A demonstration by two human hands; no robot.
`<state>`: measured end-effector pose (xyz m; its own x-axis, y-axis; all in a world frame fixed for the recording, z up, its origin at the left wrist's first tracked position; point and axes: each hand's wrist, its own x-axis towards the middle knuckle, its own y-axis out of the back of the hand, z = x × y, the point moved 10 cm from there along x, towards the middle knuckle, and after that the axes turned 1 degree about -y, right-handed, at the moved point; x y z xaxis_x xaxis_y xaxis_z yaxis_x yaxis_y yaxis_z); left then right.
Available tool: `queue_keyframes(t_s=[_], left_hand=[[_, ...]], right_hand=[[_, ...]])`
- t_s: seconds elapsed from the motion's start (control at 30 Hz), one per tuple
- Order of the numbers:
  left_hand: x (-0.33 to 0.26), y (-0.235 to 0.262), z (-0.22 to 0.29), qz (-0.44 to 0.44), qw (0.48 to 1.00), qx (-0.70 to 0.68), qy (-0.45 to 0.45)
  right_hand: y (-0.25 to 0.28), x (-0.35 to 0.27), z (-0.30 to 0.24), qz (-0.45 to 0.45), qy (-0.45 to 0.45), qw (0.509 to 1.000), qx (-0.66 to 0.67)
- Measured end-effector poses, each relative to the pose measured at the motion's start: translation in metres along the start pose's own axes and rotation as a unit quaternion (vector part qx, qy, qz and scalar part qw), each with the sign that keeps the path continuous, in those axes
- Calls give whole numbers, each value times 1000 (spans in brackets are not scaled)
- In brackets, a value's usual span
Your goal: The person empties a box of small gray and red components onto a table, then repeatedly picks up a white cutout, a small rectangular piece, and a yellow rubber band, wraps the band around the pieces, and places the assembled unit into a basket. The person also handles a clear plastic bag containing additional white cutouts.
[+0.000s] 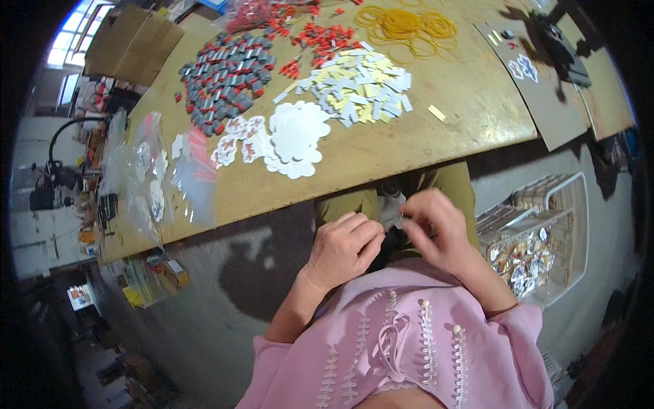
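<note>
Both hands are over my lap, just in front of the table's near edge. My left hand is closed, its fingers curled under with the knuckles up; whatever it may hold is hidden. My right hand is slightly blurred, its thumb apart from its bent fingers, and nothing shows plainly between them. A pale, whitish thing shows between the hands, too indistinct to name. On the table nearest them lie white scalloped cards in a stack and several printed cut-outs.
On the table are grey-and-red cylindrical parts, red pieces, yellow-and-white strips and yellow rubber bands. Clear plastic bags hang over its left edge. A crate with packets stands at right; a cardboard box stands far left.
</note>
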<state>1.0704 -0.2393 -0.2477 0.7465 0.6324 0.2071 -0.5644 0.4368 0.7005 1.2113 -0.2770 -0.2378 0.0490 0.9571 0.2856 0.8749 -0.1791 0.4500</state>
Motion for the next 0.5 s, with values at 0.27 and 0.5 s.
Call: queue_keyframes(t_s=[0.27, 0.5], left_hand=[[-24, 24, 7, -36, 997, -69, -20], [10, 122, -43, 212, 966, 141, 33]], right_hand=[[-39, -9, -33, -241, 95, 961, -102], [-49, 1, -31, -213, 120, 965, -97]])
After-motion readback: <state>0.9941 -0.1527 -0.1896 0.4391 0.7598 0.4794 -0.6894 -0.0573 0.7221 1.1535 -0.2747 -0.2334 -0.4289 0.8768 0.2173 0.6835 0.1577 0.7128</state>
